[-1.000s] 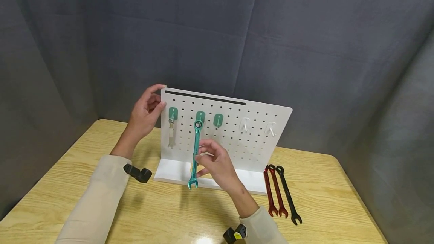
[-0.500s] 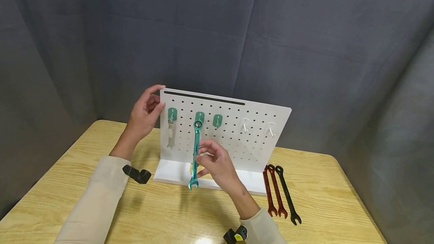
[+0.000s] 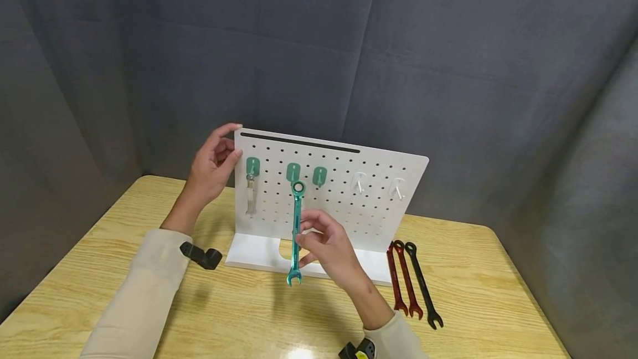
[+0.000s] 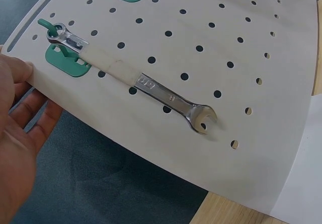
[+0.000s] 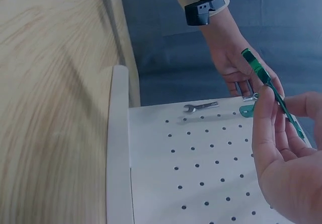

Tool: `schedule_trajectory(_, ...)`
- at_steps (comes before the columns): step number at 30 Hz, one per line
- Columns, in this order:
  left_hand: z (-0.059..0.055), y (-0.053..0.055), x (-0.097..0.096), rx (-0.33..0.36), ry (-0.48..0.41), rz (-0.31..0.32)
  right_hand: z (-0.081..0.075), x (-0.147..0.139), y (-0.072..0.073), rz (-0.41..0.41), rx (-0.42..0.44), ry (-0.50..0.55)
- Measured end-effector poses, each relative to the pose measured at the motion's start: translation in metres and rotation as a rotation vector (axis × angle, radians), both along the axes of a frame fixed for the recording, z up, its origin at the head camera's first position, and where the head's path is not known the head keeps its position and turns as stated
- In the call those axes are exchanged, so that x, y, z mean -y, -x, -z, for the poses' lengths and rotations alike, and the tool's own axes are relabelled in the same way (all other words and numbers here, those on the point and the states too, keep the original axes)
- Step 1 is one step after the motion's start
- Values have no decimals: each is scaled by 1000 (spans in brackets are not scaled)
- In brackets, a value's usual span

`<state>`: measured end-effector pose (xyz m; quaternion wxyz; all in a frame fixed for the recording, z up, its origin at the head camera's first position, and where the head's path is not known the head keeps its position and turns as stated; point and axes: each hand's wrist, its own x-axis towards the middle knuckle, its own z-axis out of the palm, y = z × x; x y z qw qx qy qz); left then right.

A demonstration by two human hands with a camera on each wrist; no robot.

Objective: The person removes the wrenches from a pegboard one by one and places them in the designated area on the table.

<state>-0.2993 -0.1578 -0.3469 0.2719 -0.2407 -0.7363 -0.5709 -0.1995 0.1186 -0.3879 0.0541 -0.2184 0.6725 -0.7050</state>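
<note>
A person's right hand point(image 3: 326, 245) is pinching a teal combination wrench point(image 3: 296, 220) upright, its ring end hovering just below the middle green hook point(image 3: 293, 172). At right, a black wrench point(image 3: 422, 284) and two red wrenches point(image 3: 407, 276) are lying on the wood-grain table point(image 3: 239, 314). The left hand point(image 3: 209, 168) is gripping the upper left corner of a white pegboard point(image 3: 331, 193), where a silver wrench point(image 3: 251, 198) is hanging. Behind, a gray curtain point(image 3: 319, 43) is forming the backdrop.

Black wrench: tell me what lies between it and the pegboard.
Two red wrenches, side by side on the table, as the head view shows.
</note>
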Motion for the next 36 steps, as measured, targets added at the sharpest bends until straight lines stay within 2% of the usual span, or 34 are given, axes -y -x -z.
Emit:
schedule_trajectory(12, -2, 1, 1, -11, 18, 13, 11, -32, -10, 32, 16, -110)
schedule_trajectory(20, -1, 1, 1, -9, 20, 4, 19, -58, -14, 77, 65, -134)
schedule_trajectory(26, -2, 0, 5, -8, 20, 6, 27, -78, -16, 103, 95, -213)
schedule_trajectory(36, -2, 0, 2, 3, 31, 6, 35, -117, -29, 149, 128, -286)
